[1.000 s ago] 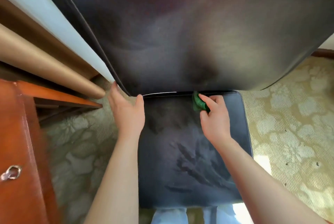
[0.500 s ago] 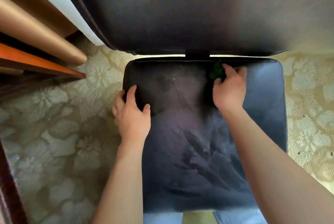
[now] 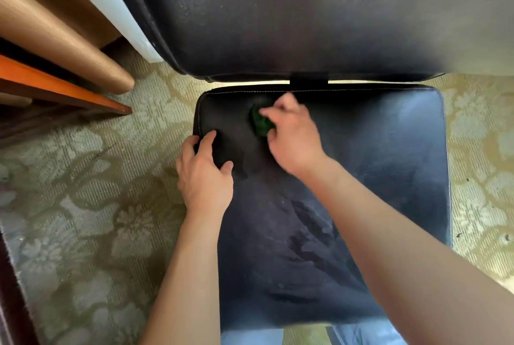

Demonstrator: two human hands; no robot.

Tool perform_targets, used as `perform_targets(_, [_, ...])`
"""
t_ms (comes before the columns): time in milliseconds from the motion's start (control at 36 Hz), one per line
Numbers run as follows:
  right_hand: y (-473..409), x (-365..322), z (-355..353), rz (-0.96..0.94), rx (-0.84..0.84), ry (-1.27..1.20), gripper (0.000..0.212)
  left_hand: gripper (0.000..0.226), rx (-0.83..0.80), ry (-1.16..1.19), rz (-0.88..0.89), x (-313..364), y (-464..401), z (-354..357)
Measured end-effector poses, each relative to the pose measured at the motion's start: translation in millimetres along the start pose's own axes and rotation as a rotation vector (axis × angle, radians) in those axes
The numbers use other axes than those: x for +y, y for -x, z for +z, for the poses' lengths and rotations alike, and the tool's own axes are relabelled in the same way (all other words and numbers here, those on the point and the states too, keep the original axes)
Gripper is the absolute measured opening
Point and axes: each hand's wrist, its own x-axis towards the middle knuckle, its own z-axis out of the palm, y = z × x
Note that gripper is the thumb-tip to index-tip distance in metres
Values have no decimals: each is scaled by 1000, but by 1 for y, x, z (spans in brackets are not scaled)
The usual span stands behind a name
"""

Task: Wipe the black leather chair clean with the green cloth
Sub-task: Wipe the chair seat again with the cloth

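Head view: black leather chair (image 3: pixel 389 177) seen from above, seat near, backrest far. Right hand (image 3: pixel 292 136) grip clamped on bunched green cloth (image 3: pixel 261 122), pressed to seat's far-left area. Left hand (image 3: pixel 204 175) flat on seat's left edge, fingers spread, holding nothing. Patterned carpet (image 3: pixel 97 205) around.

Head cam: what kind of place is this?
Likely a furnished indoor room, maybe a home or hotel: patterned floral carpet, a black leather chair being wiped, and polished wooden furniture beside a tan curtain.
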Motion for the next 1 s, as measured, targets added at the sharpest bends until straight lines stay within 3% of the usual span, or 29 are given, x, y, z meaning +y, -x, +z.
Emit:
perform_targets(167, [43, -4, 3, -174, -212, -36, 47, 63, -10, 19, 24, -7, 0, -6])
perform_targets(222, [48, 2, -7, -150, -143, -76, 49, 65, -13, 31, 32, -8, 1, -6])
perform_targets(361, [13, 28, -29, 73, 235, -111, 53, 68, 10, 63, 38, -11, 4, -6])
perform_targets(472, [-18, 22, -18, 204, 245, -27, 51, 69, 35, 99, 34, -14, 3, -7])
perform_targets(556, [-26, 3, -3, 162, 190, 15, 51, 70, 13, 148, 32, -16, 3, -5])
perform_targets(694, [-6, -27, 19, -87, -17, -1, 56, 67, -22, 225, 21, -22, 2, -5])
perform_targets(889, [51, -27, 20, -256, -261, 70, 49, 65, -87, 237, -33, -18, 4, -15])
perform_targets(1000, [91, -14, 8, -315, -467, 81, 55, 64, -89, 257, -10, -18, 18, -14])
